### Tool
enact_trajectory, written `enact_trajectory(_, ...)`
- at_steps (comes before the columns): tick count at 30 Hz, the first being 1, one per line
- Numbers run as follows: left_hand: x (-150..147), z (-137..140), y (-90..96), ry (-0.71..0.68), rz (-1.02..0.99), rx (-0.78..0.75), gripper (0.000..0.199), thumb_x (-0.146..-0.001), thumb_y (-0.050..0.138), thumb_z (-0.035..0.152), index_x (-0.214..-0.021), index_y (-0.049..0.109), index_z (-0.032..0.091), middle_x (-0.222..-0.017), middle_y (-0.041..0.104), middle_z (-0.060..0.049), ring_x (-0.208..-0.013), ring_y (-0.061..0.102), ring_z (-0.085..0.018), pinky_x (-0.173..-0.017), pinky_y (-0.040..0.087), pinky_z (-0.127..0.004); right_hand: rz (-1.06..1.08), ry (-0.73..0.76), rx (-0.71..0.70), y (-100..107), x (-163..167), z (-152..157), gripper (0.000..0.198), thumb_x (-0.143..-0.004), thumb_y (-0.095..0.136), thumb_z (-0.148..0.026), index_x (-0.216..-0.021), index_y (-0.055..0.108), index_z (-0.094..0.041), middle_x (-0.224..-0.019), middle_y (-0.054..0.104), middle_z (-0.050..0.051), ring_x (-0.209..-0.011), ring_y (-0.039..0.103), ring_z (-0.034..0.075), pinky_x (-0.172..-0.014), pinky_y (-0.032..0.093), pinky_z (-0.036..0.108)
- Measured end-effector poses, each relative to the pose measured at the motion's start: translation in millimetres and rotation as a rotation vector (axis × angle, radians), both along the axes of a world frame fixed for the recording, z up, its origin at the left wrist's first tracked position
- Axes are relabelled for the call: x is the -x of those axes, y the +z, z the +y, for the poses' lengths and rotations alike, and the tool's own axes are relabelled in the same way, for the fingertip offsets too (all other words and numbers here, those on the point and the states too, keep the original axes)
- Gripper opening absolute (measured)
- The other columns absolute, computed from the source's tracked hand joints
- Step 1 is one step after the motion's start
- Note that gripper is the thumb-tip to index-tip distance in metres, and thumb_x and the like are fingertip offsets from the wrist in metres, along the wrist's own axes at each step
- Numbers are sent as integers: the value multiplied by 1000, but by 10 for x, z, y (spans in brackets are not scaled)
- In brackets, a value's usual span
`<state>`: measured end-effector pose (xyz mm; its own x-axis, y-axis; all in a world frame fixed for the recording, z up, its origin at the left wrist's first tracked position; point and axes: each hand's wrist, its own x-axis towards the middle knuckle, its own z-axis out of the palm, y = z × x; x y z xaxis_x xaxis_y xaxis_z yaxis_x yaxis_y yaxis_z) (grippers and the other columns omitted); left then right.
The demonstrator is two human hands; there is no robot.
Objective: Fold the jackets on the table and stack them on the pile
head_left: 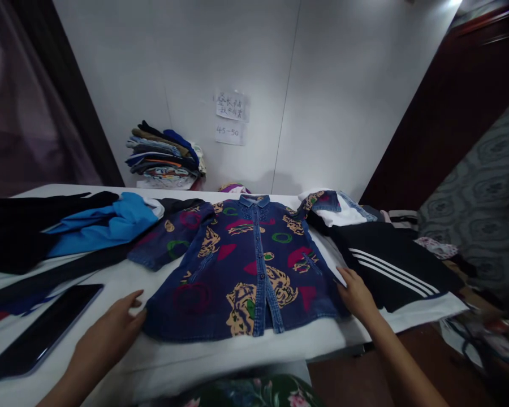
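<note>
A dark blue button-up shirt [246,271] with red, green and tan patterns lies spread face up, collar away from me, sleeves out to both sides. Its front placket is denim, with a small split at the hem. My left hand [110,333] is at the lower left corner of the shirt, thumb and finger apart, the fingertips touching the edge. At the lower right side edge rests my right hand [358,294], its thumb and fingers slightly parted against the cloth. Neither hand lifts the fabric.
A phone [46,328] lies on the white table [161,362] at left. Black and blue garments [106,226] are beyond it. Black striped clothing [385,260] and a white garment [343,212] lie at right. A folded clothes stack [165,155] stands by the wall, near paper notes [230,118].
</note>
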<state>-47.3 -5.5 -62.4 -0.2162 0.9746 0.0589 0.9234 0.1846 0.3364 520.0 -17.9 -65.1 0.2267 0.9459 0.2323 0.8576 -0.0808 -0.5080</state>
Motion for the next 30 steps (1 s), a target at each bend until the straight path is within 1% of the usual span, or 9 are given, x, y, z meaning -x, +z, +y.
enact_trajectory(4,-501,256,296,-292,-51,-155,49,-83,39,45,-119,57,17,-122,64,-9,-110,60,-24,-94,47,-34,23,324,-134,155,591,259,48,-88,44,-38,-133,52,-21,-143,44,10,-132,41,22,-110,32,41)
enact_trajectory(6,-757,447,315,-473,-12,-187,49,-86,40,46,-121,58,17,-129,59,-9,-121,53,-23,-105,38,-36,-3,436,-104,175,859,397,51,-91,42,-44,-137,48,-22,-151,33,8,-139,29,21,-113,27,41)
enact_trajectory(8,-894,626,208,-541,74,-161,52,-87,43,47,-126,56,16,-138,52,-11,-130,44,-26,-109,33,-40,-104,474,6,115,1005,503,55,-91,42,-48,-140,44,-23,-154,26,7,-143,19,23,-114,21,46)
enact_trajectory(12,-845,798,-167,-425,186,-70,65,-85,46,55,-134,50,12,-145,43,-16,-136,34,-33,-110,29,-49,-329,396,260,-161,979,575,60,-91,39,-54,-143,40,-22,-154,24,9,-144,14,27,-114,12,52)
enact_trajectory(15,-757,807,-261,-398,132,-28,67,-85,45,58,-135,50,13,-146,42,-14,-138,32,-31,-112,26,-45,-390,383,260,-323,897,563,61,-92,36,-56,-144,38,-24,-155,23,8,-144,14,26,-114,12,50)
enact_trajectory(20,-589,1036,139,-280,10,-98,49,-91,35,50,-114,65,18,-127,61,-9,-121,52,-22,-104,38,-34,-338,384,301,-291,897,574,62,-91,36,-57,-143,39,-24,-155,22,9,-144,12,27,-114,11,52)
enact_trajectory(24,-325,1397,471,-42,249,-246,40,-87,45,36,-120,59,16,-133,54,-13,-124,47,-28,-100,40,-41,-229,422,251,-88,1108,654,62,-92,35,-58,-144,36,-25,-156,16,8,-145,7,26,-114,10,53)
enact_trajectory(27,-188,1612,532,71,363,-160,43,-84,49,32,-122,55,13,-131,54,-18,-119,50,-33,-91,44,-46,-161,568,199,73,1442,759,62,-92,35,-57,-146,33,-26,-157,15,6,-145,5,23,-115,9,51)
enact_trajectory(30,-167,1737,528,148,314,47,46,-81,53,33,-119,54,8,-116,62,-22,-108,59,-34,-85,46,-44,-126,724,189,189,1834,898,64,-91,38,-60,-145,34,-27,-157,15,6,-145,5,24,-115,8,52)
